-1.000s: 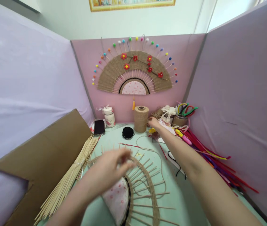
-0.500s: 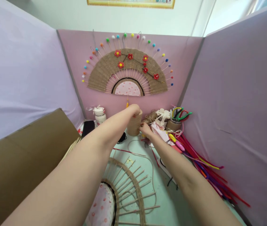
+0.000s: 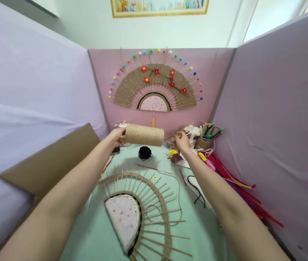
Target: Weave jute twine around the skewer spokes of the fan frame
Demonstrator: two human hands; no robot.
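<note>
A roll of tan jute twine (image 3: 145,135) lies sideways in the air above the back of the table. My left hand (image 3: 117,137) is closed on its left end. To the right of the roll, my right hand (image 3: 183,142) is closed in a pinch at strands of brown twine; a tangled heap of it lies just behind the fingertips. Below my arms, a half-made fan (image 3: 167,217) of thin sticks rests on the table, with a woven twine band and a red-spotted white half-round centre (image 3: 123,217). A loose twine strand (image 3: 179,192) curves across its sticks.
A black yarn ball (image 3: 145,153) sits under the roll. A finished fan (image 3: 154,81) hangs on the pink back panel. At right are a holder with scissors (image 3: 207,137) and red pipe cleaners (image 3: 232,174). Folded cardboard (image 3: 56,163) leans at left.
The roll has gone from upright to sideways, with my left hand moving left to its end. My right hand has moved right, away from the roll. The camera view has shifted.
</note>
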